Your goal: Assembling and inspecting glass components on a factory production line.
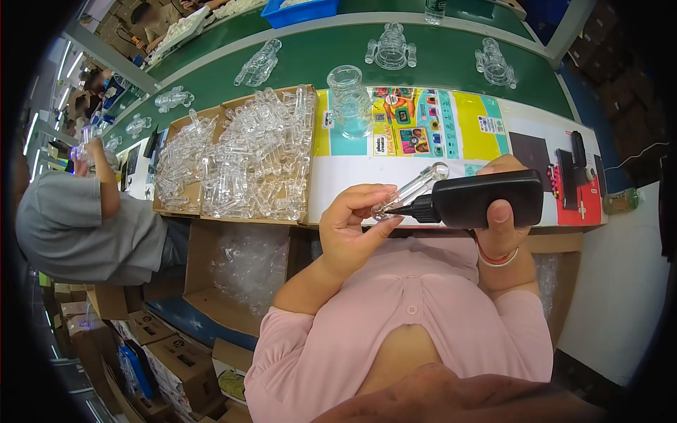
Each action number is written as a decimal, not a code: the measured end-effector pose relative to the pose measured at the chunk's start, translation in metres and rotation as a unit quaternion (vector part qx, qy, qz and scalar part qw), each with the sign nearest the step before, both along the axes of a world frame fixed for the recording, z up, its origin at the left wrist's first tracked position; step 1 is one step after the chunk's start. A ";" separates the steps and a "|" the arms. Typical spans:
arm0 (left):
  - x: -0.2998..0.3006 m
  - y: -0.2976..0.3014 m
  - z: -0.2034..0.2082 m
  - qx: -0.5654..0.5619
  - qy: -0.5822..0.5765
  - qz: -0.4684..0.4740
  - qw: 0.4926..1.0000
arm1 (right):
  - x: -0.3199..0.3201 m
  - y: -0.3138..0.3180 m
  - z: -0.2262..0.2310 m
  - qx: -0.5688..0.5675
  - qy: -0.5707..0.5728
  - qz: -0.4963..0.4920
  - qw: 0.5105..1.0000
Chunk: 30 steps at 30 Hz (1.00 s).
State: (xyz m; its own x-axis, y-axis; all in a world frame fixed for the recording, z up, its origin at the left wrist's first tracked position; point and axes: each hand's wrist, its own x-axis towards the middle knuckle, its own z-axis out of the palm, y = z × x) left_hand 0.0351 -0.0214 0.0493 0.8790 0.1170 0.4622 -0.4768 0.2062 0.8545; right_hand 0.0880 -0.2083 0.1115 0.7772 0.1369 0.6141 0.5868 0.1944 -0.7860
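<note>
1. Clear plastic tube [412,189] sits at frame centre, just right of the left hand [350,225]. Its long axis runs diagonally, lower left to upper right, w/ a rounded end at the top.
2. Black squeeze bottle [486,199] lies horizontal, right of centre. Its pointed nozzle [407,210] aims left and touches the tube's lower end.
3. Left hand is nearer the tube: fingers curled in a pinch on its lower end, thumb below, palm mostly closed.
4. Right hand [502,218] wraps the bottle body, thumb on the front, fingers behind, so a closed grip.
5. Tray of clear plastic parts [240,158] is upper left, well apart from both hands. Clear jar [350,101] stands above centre.
</note>
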 end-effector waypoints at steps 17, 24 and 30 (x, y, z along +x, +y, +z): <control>-0.002 -0.002 -0.004 0.032 -0.024 0.019 0.999 | -0.001 -0.006 -0.003 -0.019 -0.038 -0.011 0.999; 0.000 0.001 -0.003 0.083 -0.065 0.047 0.993 | -0.003 -0.008 -0.001 -0.013 -0.016 0.006 1.000; 0.001 0.003 0.004 0.184 -0.108 0.132 0.968 | -0.002 -0.018 -0.001 -0.087 -0.084 -0.019 0.992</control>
State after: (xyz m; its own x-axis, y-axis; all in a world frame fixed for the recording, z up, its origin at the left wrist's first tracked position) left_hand 0.0359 -0.0189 0.0528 0.7194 0.1168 0.6847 -0.6466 -0.2475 0.7215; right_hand 0.0859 -0.2266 0.1100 0.6732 0.2249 0.7045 0.7163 0.0384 -0.6967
